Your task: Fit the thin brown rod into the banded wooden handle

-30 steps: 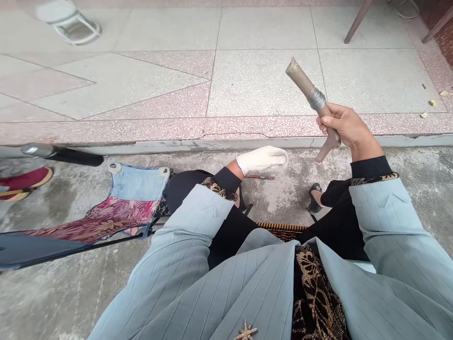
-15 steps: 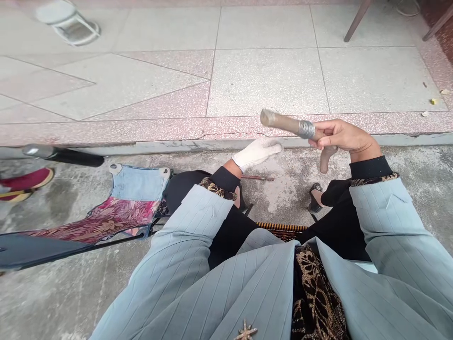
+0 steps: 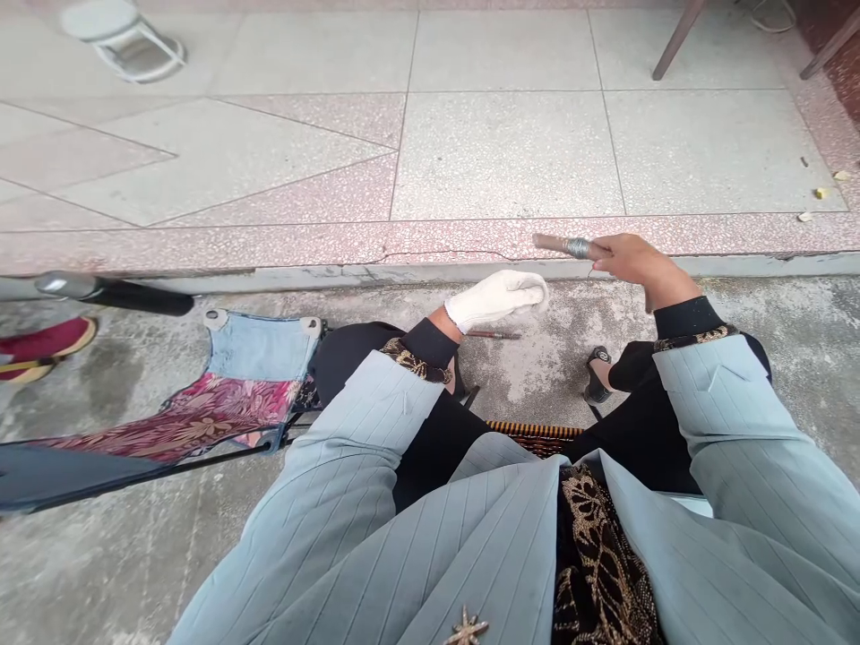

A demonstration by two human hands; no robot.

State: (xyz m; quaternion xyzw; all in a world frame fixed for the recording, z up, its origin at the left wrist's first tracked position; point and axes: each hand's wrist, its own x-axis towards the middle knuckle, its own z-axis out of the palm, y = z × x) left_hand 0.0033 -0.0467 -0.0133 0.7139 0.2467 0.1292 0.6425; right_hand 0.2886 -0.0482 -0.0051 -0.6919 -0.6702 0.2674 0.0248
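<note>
My right hand [image 3: 624, 260] is closed around a brown wooden tool [image 3: 561, 245] with a band of grey wire round its shaft. The tool lies almost level and points left, just above the curb. My left hand [image 3: 497, 298] wears a white glove and hovers below the tool's free end with its fingers curled under. What the glove holds, if anything, is hidden. A thin reddish stick [image 3: 494, 335] lies on the concrete beneath my left hand. I sit with my knees apart in a pale blue striped jacket.
A folding stool with a patchwork fabric seat [image 3: 221, 394] stands at my left. A dark handle [image 3: 114, 292] and a red shoe [image 3: 40, 345] lie further left. A white stool [image 3: 121, 36] and wooden chair legs [image 3: 675, 40] stand on the tiled terrace beyond the curb [image 3: 403, 269].
My right hand has swung the tool down from a raised, upright slant to nearly level, its end moving left and toward my gloved left hand, which stayed nearly in place.
</note>
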